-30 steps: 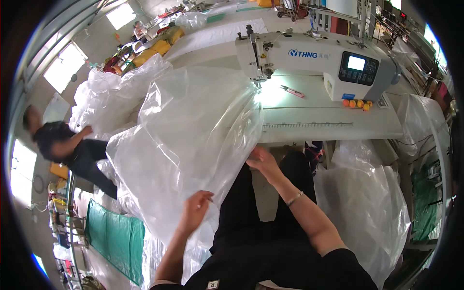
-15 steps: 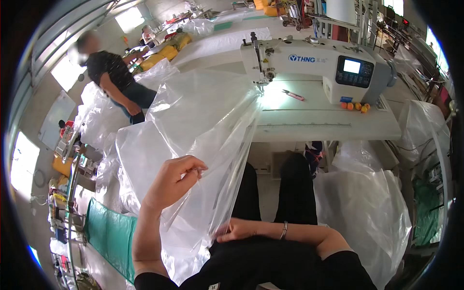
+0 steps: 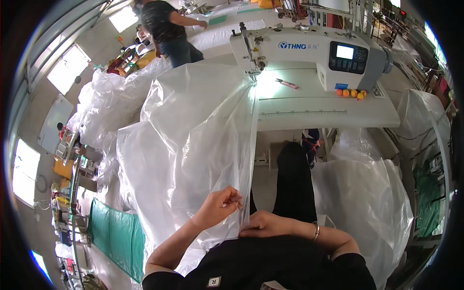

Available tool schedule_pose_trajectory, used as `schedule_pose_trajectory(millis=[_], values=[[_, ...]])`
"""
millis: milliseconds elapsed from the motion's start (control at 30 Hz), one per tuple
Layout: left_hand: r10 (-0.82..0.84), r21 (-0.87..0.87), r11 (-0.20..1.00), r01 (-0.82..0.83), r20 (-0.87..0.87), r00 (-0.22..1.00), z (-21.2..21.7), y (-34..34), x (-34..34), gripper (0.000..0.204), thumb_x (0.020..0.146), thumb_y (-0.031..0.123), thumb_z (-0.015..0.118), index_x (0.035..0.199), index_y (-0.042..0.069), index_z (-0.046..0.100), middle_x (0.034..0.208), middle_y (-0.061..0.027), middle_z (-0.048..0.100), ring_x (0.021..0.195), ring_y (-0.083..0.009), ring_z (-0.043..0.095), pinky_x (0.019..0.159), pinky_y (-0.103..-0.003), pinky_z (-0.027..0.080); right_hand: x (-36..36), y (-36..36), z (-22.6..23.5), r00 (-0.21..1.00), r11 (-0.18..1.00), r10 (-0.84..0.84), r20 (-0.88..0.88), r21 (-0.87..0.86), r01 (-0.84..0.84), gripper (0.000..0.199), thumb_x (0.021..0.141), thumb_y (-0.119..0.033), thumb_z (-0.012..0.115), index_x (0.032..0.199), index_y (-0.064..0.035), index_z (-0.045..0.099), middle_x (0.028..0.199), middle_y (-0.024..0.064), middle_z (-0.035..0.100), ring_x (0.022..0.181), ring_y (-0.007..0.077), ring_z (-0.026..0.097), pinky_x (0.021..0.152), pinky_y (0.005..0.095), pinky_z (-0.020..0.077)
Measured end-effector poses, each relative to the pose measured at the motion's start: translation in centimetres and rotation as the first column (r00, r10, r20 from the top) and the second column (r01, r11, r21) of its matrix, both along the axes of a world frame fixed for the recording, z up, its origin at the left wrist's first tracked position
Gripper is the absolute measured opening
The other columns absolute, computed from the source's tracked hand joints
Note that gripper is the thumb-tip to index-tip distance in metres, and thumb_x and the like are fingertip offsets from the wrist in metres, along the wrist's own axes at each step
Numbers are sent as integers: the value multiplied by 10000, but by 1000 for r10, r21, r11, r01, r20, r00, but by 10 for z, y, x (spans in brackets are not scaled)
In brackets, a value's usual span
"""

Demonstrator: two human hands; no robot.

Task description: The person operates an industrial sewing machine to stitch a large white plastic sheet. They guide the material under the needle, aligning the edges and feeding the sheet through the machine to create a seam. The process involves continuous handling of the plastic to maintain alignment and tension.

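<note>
A large translucent plastic sheet (image 3: pixel 179 140) hangs from the sewing machine (image 3: pixel 295 48) toward my lap, its top gathered under the needle area. At my waist, my right hand (image 3: pixel 261 224) is closed on the sheet's lower right edge. My left hand (image 3: pixel 218 207) is just up and to the left of it, over the sheet near that same edge. Its fingers are curled in; what they hold, if anything, is hidden. Right of the lit needle, thread snips (image 3: pixel 287 83) with a pinkish handle lie on the machine table (image 3: pixel 309 104).
Several small orange-yellow fruits (image 3: pixel 353 94) sit at the machine's base. More plastic sheeting (image 3: pixel 362 198) is heaped on my right, and a crumpled pile (image 3: pixel 108 104) on my left. A green sheet (image 3: pixel 113 237) lies at lower left. Another person (image 3: pixel 169 34) is beyond the table's far left.
My left hand has moved right and down toward my right hand. My right hand has shifted slightly right, and the sheet's edge is straighter. The other person has walked rightward and away.
</note>
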State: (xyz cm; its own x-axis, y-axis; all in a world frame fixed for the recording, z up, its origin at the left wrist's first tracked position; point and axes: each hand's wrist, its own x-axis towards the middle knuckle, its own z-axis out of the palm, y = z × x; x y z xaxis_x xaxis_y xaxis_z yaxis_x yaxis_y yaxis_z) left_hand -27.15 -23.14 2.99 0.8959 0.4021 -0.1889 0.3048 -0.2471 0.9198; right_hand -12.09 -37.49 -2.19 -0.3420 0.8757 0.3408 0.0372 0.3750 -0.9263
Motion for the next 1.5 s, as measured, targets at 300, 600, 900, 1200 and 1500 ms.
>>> schedule_pose_trajectory(millis=[300, 600, 900, 1200, 1500], values=[[46, 41, 998, -44, -43, 998, -2, -5, -4, 80, 920, 11, 549, 939, -49, 598, 873, -77, 669, 855, -80, 610, 767, -237, 499, -16, 23, 1, 973, 1000, -10, 232, -7, 12, 268, 906, -294, 604, 871, -47, 702, 779, 175, 649, 706, 333, 637, 646, 389, 485], [-97, 521, 852, 49, 65, 993, 55, 5, 13, 133, 859, 94, 609, 769, -1, 585, 656, -119, 577, 564, -245, 580, 539, -329, 463, 82, 129, -23, 359, 689, -719, -595, -542, 481, 314, 982, -253, 450, 1037, -50, 682, 997, 98, 689, 895, 195, 652, 796, 320, 500], [-282, 611, 752, 249, -44, 958, 19, -5, 36, 133, 832, 157, 578, 755, 51, 554, 683, -152, 584, 637, -349, 603, 582, -439, 481, 33, 152, -92, 595, 585, -798, 95, 360, 727, 189, 900, -141, 587, 995, 10, 649, 772, 91, 666, 701, 160, 646, 607, 333, 503], [-382, 579, 761, 294, 32, 924, -4, -2, 42, 108, 799, 129, 584, 741, 53, 535, 640, -134, 571, 608, -347, 607, 555, -444, 502, 166, 186, 26, 60, 375, -768, 637, 373, 849, 193, 817, -137, 639, 751, 39, 594, 693, 237, 631, 705, 393, 653, 609, 461, 521], [-303, 606, 762, 229, 21, 953, -34, 23, 51, 119, 832, 157, 606, 790, 61, 550, 670, -111, 585, 622, -311, 618, 566, -429, 506, 91, 131, -14, 145, 433, -762, 632, 330, 839, 499, 801, -55, 609, 1272, 55, 488, 674, 188, 606, 601, 374, 616, 526, 463, 480]])
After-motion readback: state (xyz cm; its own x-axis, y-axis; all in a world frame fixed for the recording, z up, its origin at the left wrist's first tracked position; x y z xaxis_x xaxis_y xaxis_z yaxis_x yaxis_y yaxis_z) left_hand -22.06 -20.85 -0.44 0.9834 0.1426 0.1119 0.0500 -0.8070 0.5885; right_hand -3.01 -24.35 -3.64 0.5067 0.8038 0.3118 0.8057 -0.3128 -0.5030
